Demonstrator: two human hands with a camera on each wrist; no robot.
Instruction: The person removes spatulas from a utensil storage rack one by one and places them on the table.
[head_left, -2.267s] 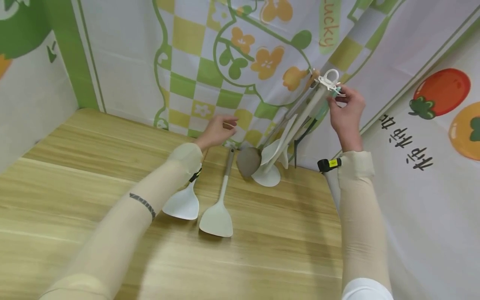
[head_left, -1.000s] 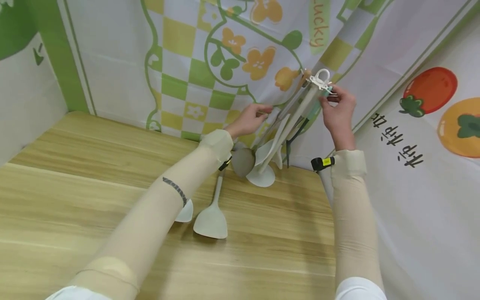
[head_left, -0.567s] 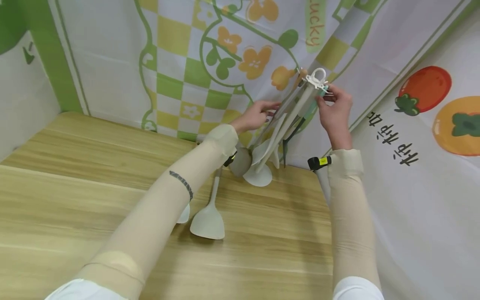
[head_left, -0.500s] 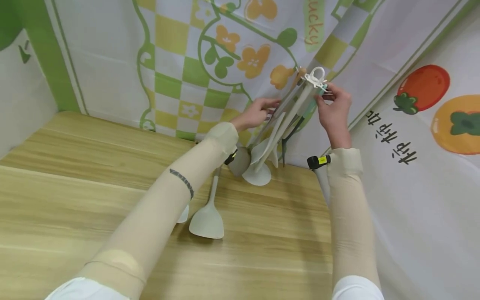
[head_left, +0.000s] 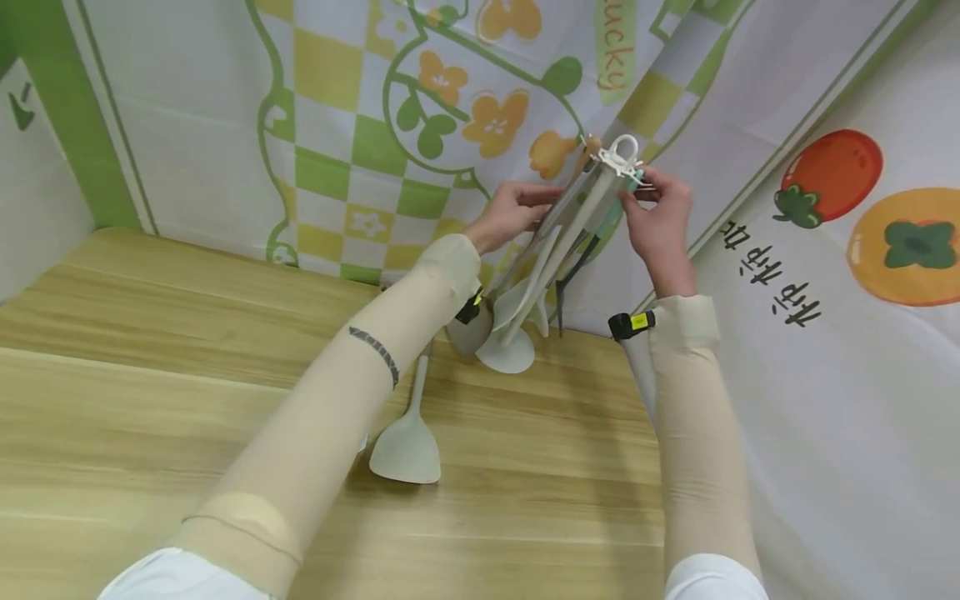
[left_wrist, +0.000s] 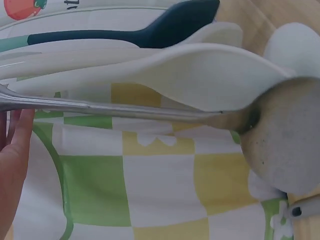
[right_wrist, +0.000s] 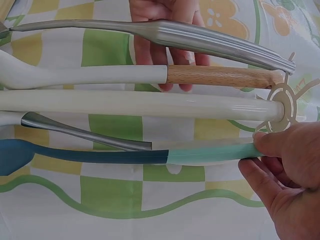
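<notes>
Mint-and-navy utensil [right_wrist: 185,154] pinched beside a white upright rack [head_left: 621,158]

The right hand [head_left: 663,227] holds the mint end of that utensil between thumb and fingers, just below the hooked ring at the top of the rack. The left hand [head_left: 512,215] is on the opposite side; its fingers are extended and reach behind a silver metal ladle with a ribbed handle [right_wrist: 210,44] and a white utensil with a brown wooden handle [right_wrist: 220,76]. Whether those fingers press on either handle, I cannot tell.

The rack's pale pole leans in the head view down to a flat, round white base [head_left: 506,353] on the light wood-grain table [head_left: 540,483], near the patterned cloth [head_left: 375,167] with its green, yellow and white checks. The metal ladle's round, greyish bowl [left_wrist: 285,135] hangs low beside the broad white head of another utensil. Between the pole and the mint handle runs a shiny grey metal piece [right_wrist: 85,132].

Apart from the rack, a pale cream spatula with a flared blade [head_left: 407,450] lies flat on the table, its upper end partly hidden by the beige left sleeve [head_left: 330,417]. Along the right wall is a printed red tomato [head_left: 832,175], above an orange fruit with green leaves [head_left: 903,246].
</notes>
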